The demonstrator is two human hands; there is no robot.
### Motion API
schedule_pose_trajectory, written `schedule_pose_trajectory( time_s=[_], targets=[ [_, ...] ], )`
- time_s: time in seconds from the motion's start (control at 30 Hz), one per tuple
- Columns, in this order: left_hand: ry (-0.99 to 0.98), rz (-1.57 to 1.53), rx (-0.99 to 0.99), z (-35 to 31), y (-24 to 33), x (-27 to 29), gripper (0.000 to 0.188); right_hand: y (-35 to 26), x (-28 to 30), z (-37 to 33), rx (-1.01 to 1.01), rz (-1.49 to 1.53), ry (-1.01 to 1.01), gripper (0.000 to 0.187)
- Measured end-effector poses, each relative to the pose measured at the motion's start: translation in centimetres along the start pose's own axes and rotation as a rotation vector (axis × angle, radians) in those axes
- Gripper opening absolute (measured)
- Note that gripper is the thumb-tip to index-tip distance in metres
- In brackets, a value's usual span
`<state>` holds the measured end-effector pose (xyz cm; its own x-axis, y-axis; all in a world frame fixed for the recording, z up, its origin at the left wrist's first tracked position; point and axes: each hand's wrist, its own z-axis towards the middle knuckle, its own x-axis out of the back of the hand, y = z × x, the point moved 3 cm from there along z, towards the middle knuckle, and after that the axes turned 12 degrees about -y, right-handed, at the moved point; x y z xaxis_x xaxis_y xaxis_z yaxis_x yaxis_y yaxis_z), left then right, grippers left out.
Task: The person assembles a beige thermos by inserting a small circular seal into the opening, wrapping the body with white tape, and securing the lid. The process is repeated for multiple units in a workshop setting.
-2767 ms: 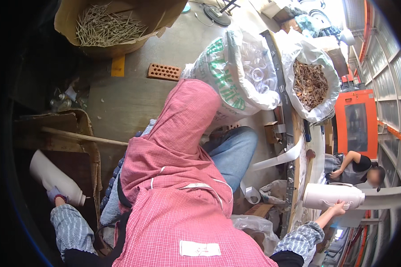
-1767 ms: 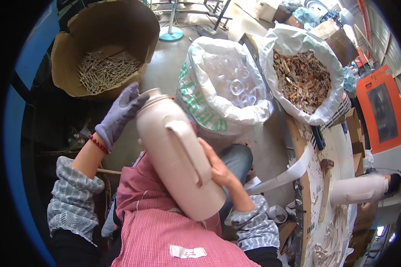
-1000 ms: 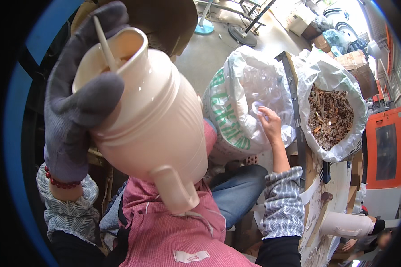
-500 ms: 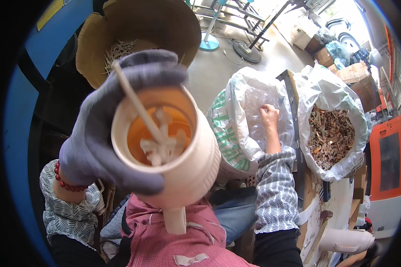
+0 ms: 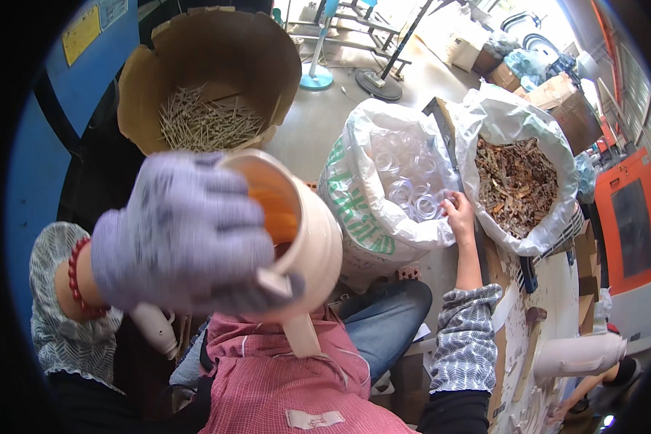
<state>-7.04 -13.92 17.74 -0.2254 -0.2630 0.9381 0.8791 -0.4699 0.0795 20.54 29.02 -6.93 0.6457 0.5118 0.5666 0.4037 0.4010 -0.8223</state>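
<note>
Since the previous frame, the gloved left hand (image 5: 184, 235) has turned its back to view over the mouth of the pale jug (image 5: 322, 257), and the bare right hand (image 5: 458, 215) has shifted from inside the white bag (image 5: 358, 224) to its right rim. Blurred left fingers curl round a pale stub (image 5: 274, 283); whether they also grip the jug, I cannot tell. Right fingertips bend beside clear rings (image 5: 412, 202), their hold unclear. Jug tilts above the pink apron (image 5: 282, 383), orange inside its mouth. Beyond, a cardboard box (image 5: 202, 50) contains pale sticks (image 5: 206, 123).
</note>
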Motion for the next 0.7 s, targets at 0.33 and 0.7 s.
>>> schedule_pose_trajectory(
  time_s=[0.33, 0.7],
  targets=[
    [0.209, 0.875, 0.078, 1.9, -12.4, 2.0, 0.047, -3.5, -3.7, -13.4, 0.050, 0.813, 0.099, 0.019],
    [0.419, -0.002, -0.391, 14.2, 2.3, -7.5, 0.065, -15.0, 1.3, -19.3, 0.522, 0.514, 0.251, 0.024]
  ],
)
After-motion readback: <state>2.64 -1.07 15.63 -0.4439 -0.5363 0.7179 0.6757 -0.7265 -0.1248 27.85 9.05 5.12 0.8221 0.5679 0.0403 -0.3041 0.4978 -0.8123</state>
